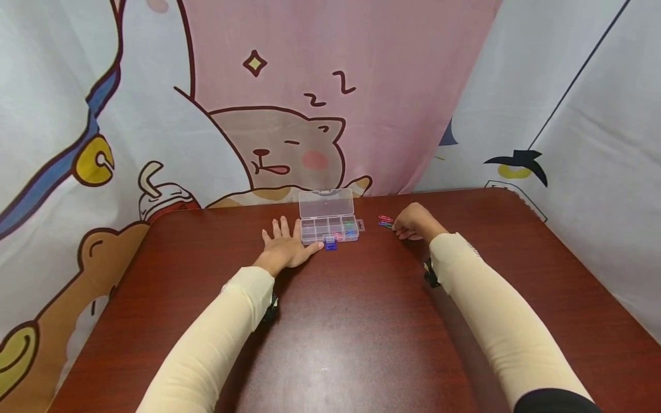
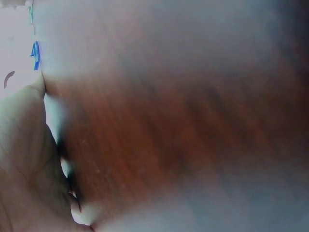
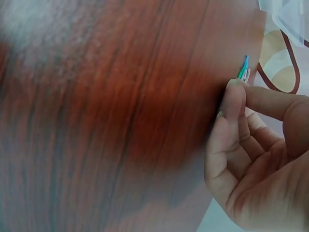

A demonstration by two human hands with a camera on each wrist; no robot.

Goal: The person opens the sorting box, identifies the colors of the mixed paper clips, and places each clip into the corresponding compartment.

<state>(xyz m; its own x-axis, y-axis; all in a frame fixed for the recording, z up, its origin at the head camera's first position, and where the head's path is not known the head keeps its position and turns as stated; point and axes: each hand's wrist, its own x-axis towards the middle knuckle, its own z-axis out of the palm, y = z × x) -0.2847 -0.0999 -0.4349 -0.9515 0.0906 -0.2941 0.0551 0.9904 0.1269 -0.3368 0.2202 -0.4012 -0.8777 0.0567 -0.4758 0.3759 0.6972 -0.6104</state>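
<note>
1 table [image 1: 330,310] | 1 box [image 1: 326,205] | left hand [image 1: 286,249] | right hand [image 1: 415,221] | several clips [image 1: 385,218]

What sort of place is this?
Probably an indoor booth set up for recording: a white-and-pink cartoon-printed fabric curtain hangs behind and beside a glossy reddish-brown wood-grained table, which holds a clear plastic compartment box.

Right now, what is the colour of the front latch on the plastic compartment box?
Blue; the front latch shows best in the head view.
</note>
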